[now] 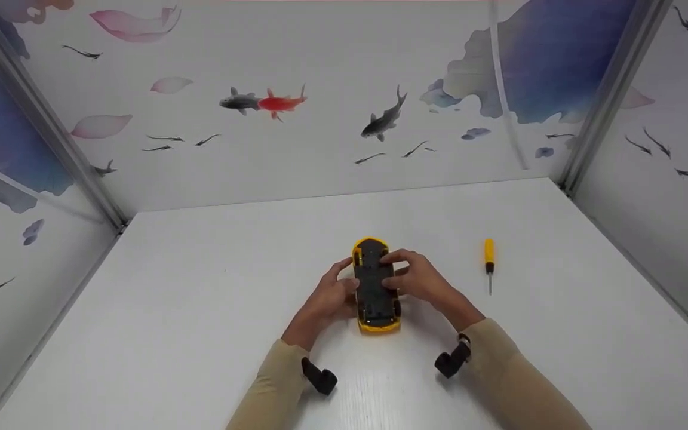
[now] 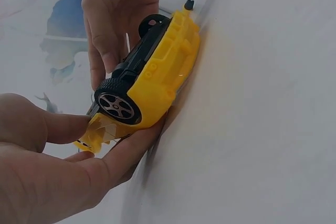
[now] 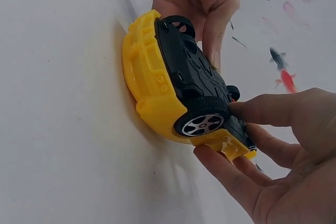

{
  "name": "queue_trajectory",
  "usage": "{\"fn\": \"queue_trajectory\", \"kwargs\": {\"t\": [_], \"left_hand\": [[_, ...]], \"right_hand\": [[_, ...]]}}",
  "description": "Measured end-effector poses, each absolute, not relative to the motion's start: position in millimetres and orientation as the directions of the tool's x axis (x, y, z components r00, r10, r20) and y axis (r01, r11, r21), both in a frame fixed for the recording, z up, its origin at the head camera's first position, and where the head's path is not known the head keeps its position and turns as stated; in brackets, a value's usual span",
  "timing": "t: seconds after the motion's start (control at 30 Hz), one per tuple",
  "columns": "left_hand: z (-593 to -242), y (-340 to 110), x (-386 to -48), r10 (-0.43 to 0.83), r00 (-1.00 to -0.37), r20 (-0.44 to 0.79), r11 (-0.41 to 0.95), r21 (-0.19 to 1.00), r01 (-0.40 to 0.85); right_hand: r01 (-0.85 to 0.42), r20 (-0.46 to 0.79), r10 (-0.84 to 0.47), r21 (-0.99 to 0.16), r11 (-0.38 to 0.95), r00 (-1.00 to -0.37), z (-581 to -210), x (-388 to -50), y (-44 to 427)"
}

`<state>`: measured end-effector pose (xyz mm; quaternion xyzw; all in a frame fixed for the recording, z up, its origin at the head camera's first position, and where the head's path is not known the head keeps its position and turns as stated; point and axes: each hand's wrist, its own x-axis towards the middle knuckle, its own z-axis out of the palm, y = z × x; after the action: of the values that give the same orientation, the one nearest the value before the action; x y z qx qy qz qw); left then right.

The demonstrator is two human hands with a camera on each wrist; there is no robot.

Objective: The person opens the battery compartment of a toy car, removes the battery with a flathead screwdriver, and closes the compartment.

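Head view, item one: a person's bare left hand (image 1: 333,297), which I log as grasping, thumb laid on the underside and fingers round the flank of a yellow plastic toy car (image 1: 374,298) with a black chassis. Item two: the bare right hand (image 1: 421,279), grasping the same car from the opposite side, some fingertips on the chassis, others lower at the body's edge.

Item three, the car: turned over, black underside up, between the two hands above the middle of the white tabletop (image 1: 189,334). On my left wrist feed I record a black-tyred wheel with silver spokes (image 2: 116,107); on my right wrist feed, the moulded yellow bumper (image 3: 144,59). Whether the body touches the tabletop, I cannot tell.

Item four: one screwdriver (image 1: 489,257), yellow handle, black collar, slim metal shaft, lying to the right of the car, well apart from it, shaft toward the person.

Item five: two beige sleeves (image 1: 272,379), a small black device (image 1: 320,377) at each wrist.

Item six: white wall panels (image 1: 320,48) printed with fish, pink petals and blue washes, grey metal posts (image 1: 616,89) at their corners.
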<state>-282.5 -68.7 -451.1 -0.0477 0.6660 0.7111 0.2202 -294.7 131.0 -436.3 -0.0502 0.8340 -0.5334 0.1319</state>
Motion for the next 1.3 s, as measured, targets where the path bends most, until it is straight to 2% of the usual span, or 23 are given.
{"fn": "queue_trajectory", "kwargs": {"t": [0.33,0.53,0.73,1.3], "left_hand": [[-451.8,-72.7,-280.9,0.286,-0.9,-0.33,-0.024,0.936,-0.35],[-451.8,-75.3,-281.3,0.293,-0.898,-0.328,-0.006,0.939,-0.345],[-451.7,-75.1,-282.1,0.297,-0.894,-0.334,-0.013,0.935,-0.354],[-453.2,-75.2,-283.6,0.304,-0.898,-0.319,-0.015,0.941,-0.339]], "right_hand": [[0.039,-0.131,-0.202,-0.913,0.406,-0.971,-431.4,-290.0,129.9],[-0.049,-0.032,-0.172,-0.894,0.446,-0.985,-422.6,-286.4,129.6],[-0.121,0.026,-0.196,-0.862,0.492,-0.98,-419.0,-285.4,132.2],[-0.157,0.084,-0.178,-0.879,0.451,-0.98,-420.3,-289.2,134.1]]}}
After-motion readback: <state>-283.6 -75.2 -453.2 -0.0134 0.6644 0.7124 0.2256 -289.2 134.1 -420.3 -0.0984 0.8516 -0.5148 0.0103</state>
